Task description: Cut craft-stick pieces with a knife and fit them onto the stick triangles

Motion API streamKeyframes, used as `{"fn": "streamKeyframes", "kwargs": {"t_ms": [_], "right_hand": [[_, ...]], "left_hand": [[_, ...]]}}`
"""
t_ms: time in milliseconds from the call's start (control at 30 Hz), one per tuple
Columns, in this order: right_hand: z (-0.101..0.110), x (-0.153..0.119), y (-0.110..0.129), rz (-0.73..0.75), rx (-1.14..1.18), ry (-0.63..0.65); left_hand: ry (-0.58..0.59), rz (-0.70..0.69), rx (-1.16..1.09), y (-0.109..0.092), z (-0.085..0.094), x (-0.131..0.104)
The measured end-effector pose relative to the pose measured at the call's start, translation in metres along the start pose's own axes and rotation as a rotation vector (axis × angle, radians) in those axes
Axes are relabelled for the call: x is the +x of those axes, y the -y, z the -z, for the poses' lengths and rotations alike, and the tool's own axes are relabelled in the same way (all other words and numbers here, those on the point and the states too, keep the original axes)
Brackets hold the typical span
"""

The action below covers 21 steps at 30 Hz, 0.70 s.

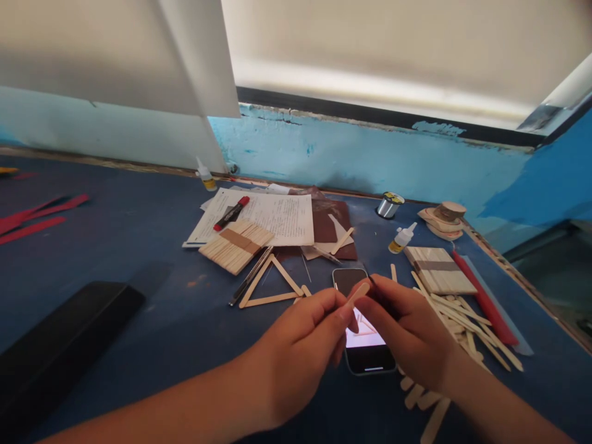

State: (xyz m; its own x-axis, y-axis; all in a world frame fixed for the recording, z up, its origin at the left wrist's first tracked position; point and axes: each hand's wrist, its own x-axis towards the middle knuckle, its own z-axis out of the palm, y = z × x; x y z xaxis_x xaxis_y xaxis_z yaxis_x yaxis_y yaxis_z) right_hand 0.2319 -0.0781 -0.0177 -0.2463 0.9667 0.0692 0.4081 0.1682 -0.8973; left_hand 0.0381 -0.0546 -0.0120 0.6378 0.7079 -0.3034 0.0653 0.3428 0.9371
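Fingers [329, 322] above tabletop [180, 345] by wall [370, 157]

Red strips [39, 228] are lying left on the blue table [185, 327], a stick triangle [269, 300] and loose sticks [467, 314] further right.

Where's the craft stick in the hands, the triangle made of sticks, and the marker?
Craft stick [361, 292]: head view, on its exposed end.
Stick triangle [269, 300]: head view, on its nearest side.
Marker [231, 213]: head view, mid-barrel.
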Motion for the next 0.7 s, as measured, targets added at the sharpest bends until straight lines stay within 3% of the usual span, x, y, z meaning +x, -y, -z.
{"fn": "streamKeyframes", "kwargs": {"t_ms": [267,500,700], "right_hand": [[0.0079,-0.0018,-0.0026,-0.035,0.011,-0.185],[0.0076,-0.0031,-0.0017,0.133,-0.248,-0.022],[0.0062,-0.0017,-0.0031,0.187,-0.310,-0.009]], "left_hand": [[-0.019,0.009,-0.082,-0.0044,-0.0011,0.0020],[-0.018,0.026,-0.229,-0.0078,0.0001,0.0010],[-0.001,0.055,-0.311,-0.0068,0.0017,0.0003]]}}
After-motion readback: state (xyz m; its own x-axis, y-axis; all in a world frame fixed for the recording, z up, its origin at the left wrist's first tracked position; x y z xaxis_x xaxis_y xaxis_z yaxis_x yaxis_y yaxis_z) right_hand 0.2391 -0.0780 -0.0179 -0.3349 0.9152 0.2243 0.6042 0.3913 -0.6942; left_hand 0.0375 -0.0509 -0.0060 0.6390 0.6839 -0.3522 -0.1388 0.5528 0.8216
